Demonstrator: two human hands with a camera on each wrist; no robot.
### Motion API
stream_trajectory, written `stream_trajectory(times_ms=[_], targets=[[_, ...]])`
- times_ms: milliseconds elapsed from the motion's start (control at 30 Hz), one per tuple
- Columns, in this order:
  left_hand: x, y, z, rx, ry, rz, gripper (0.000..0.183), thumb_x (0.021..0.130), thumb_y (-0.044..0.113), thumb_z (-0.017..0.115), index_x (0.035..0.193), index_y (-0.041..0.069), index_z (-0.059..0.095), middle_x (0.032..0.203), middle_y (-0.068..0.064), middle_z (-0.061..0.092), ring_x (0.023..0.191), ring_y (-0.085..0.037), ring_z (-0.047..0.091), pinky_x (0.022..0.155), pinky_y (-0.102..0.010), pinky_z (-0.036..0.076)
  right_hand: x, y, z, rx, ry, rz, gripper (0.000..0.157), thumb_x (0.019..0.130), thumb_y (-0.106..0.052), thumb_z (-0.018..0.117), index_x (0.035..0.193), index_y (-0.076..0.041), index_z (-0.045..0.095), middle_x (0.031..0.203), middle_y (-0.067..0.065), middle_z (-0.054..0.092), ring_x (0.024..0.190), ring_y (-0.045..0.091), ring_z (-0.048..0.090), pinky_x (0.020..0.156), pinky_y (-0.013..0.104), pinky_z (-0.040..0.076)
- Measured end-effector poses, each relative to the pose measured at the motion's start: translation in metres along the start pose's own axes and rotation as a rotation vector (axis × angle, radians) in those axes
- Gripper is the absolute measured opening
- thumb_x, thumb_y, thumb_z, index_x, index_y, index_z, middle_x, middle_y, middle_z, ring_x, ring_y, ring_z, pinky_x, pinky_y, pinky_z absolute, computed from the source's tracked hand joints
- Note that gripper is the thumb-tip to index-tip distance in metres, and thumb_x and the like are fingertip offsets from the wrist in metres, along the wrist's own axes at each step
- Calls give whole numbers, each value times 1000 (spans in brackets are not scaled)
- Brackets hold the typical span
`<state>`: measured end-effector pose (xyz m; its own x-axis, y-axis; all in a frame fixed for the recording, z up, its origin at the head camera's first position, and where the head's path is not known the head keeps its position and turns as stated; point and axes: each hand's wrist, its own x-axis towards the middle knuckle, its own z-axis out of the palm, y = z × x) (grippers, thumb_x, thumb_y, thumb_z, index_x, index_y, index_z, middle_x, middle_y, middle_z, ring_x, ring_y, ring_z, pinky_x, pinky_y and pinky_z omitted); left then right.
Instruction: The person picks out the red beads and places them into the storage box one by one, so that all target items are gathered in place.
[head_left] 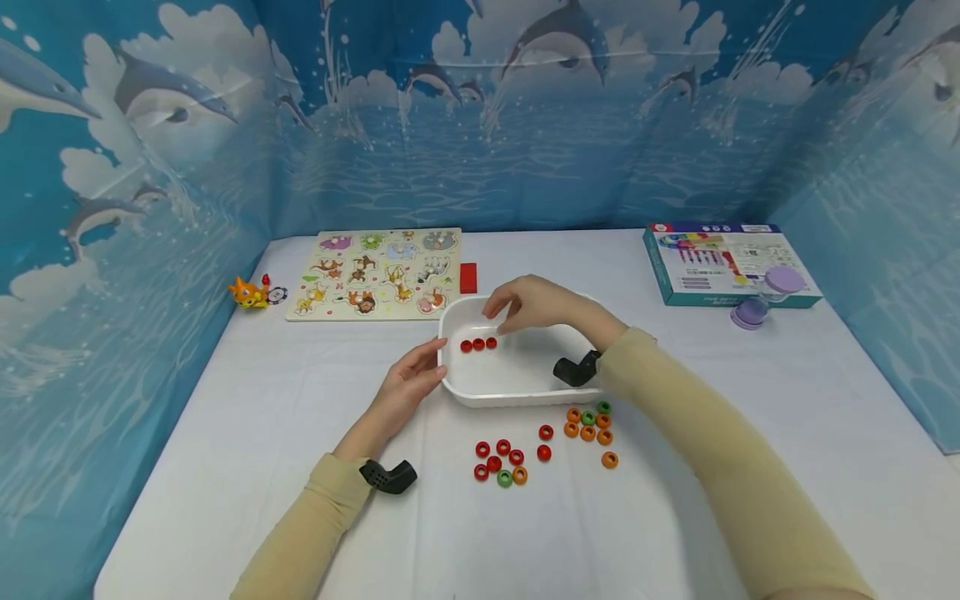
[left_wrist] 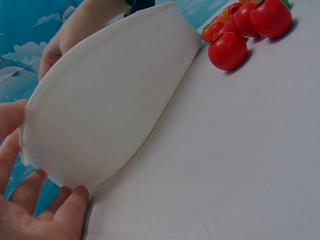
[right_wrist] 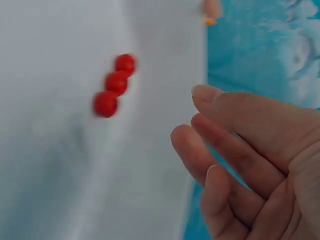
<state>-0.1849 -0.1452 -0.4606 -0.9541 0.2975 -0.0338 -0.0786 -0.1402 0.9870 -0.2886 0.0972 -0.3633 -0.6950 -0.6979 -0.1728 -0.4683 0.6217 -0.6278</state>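
A white tray [head_left: 517, 398] stands mid-table, with a short row of red beads [head_left: 478, 344] inside near its left end. My left hand [head_left: 405, 387] touches the outside of that end; in the left wrist view its fingertips [left_wrist: 77, 200] rest against the tray wall [left_wrist: 110, 100]. Over the tray's far side is my right hand [head_left: 532, 302], its fingers loosely bent. The right wrist view shows nothing between thumb and fingers, which are apart from the three red beads [right_wrist: 116, 83]. In front of the tray lie loose red beads [head_left: 503, 447], orange beads [head_left: 588, 433] and green beads [head_left: 504, 478].
An animal puzzle board [head_left: 378, 275] lies behind the tray to the left, beside a red block [head_left: 468, 278]. A small orange toy [head_left: 250, 292] sits at far left. At the back right are a boxed set [head_left: 720, 262] and a purple-ended toy [head_left: 750, 312]. Dolphin-print cloth [head_left: 480, 158] encloses the table.
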Motion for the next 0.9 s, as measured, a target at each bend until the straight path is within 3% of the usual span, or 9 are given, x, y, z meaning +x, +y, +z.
stream_trajectory(times_ms=[133, 233, 367, 467, 667, 900], targets=[[0, 0, 1, 4, 4, 1, 53, 83, 24, 64, 131, 14, 44, 142, 5, 29, 129, -15, 25, 97, -27, 35, -37, -14, -13, 10, 41, -77, 33, 78, -23, 70, 108, -14, 63, 105, 0, 62, 83, 11, 58, 73, 29, 50], [0, 1, 1, 9, 9, 1, 53, 82, 25, 65, 130, 15, 45, 141, 6, 29, 129, -15, 25, 96, -26, 36, -67, -20, -12, 40, 63, -149, 30, 78, -26, 69, 106, -17, 63, 102, -4, 62, 80, 8, 59, 69, 29, 50], [0, 1, 1, 7, 11, 1, 54, 82, 25, 65, 131, 15, 44, 141, 6, 29, 129, -14, 25, 96, -25, 36, -103, -20, 4, 94, 59, -217, 26, 80, -25, 68, 104, -21, 63, 98, -9, 62, 77, 7, 59, 63, 27, 51], [-1, 2, 1, 4, 12, 1, 54, 82, 24, 65, 131, 13, 44, 142, 6, 28, 130, -14, 24, 96, -26, 36, -123, -14, 24, 135, 57, -221, 23, 81, -19, 67, 103, -23, 63, 92, -9, 63, 73, 7, 58, 60, 26, 51], [0, 0, 1, 10, 17, -9, 55, 82, 25, 65, 131, 14, 44, 142, 6, 28, 129, -14, 24, 96, -25, 36, -145, 1, 66, 189, 98, -211, 23, 80, -16, 67, 103, -18, 64, 76, -4, 64, 59, 7, 55, 49, 23, 48], [0, 0, 1, 11, 14, -8, 52, 83, 24, 64, 130, 16, 46, 142, 6, 28, 130, -14, 24, 96, -24, 36, -150, 14, 96, 272, 191, -189, 25, 80, -12, 67, 104, -7, 63, 73, -1, 61, 54, 10, 50, 45, 22, 45]])
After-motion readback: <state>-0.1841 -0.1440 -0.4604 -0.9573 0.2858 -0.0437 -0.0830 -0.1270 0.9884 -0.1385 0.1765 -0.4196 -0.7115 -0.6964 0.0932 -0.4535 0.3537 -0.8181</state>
